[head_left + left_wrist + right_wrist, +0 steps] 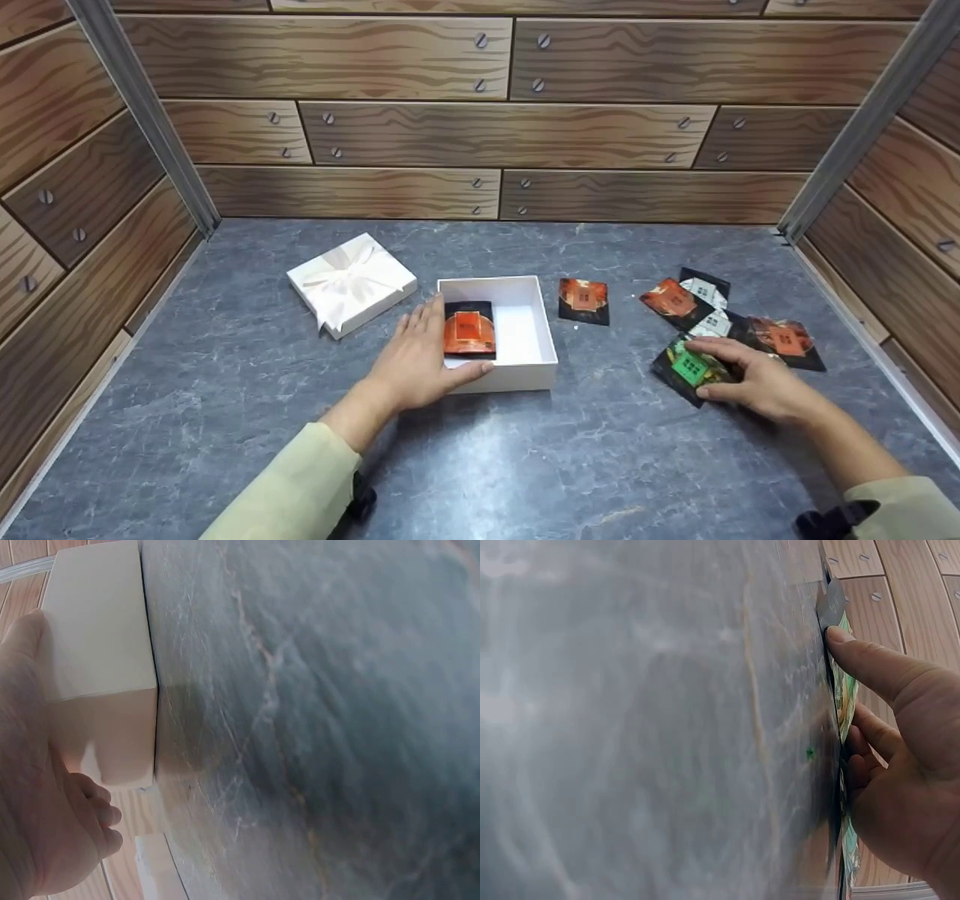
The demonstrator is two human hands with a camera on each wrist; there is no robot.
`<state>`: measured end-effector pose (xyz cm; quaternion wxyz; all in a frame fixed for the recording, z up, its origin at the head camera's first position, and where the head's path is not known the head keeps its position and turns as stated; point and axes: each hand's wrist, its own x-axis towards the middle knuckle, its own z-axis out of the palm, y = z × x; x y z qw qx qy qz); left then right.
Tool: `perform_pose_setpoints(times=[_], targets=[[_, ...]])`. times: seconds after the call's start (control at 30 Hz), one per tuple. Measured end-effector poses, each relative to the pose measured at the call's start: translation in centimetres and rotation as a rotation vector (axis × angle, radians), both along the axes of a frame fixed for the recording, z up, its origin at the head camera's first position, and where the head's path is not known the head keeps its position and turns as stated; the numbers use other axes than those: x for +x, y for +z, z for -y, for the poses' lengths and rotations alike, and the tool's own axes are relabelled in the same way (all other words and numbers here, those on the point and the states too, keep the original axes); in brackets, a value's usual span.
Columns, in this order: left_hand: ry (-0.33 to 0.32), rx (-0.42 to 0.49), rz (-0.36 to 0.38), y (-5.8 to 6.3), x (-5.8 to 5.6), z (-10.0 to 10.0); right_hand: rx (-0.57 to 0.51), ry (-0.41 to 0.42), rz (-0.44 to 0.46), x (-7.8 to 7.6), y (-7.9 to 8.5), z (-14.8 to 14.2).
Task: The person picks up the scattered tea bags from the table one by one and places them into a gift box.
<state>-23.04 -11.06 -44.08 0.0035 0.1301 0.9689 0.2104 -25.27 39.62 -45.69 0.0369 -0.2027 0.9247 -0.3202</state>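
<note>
My left hand [415, 352] rests against the left side of an open white box [536, 375], fingers straight along its wall and thumb along the front rim. Inside the box, at its left, lies a black sachet with an orange front [469, 330]. In the left wrist view the thumb touches the top of the box's wall [101, 630]. On the right, my right hand [761, 382] pinches a black-and-green sachet [688, 369] by its edges, thumb at the near edge and index finger at the far one. That sachet [845, 701] shows edge-on, low over the table, in the right wrist view.
A white lid with a ribbon bow [352, 281] lies left of the box. One orange sachet [585, 301] lies just right of it. Beyond the right hand are more sachets, orange [675, 300] and silver [705, 289], overlapping, with another orange one [787, 341]. Wood-patterned walls enclose the grey table [480, 465].
</note>
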Motion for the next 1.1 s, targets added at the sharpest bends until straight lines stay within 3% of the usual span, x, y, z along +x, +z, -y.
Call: perform_pose_setpoints(times=[0.43,0.77,1.1], targets=[[0.004,0.003,-0.002,0.07,0.00,-0.02,-0.002,-0.002,-0.001,-0.01,0.11,0.10],[0.001,0.000,0.004,0.10,0.01,-0.06,-0.021,0.010,-0.121,0.33,-0.51,0.21],[0.009,0.011,0.004,0.06,-0.09,-0.06,-0.069,0.016,-0.174,0.49,-0.51,0.83]])
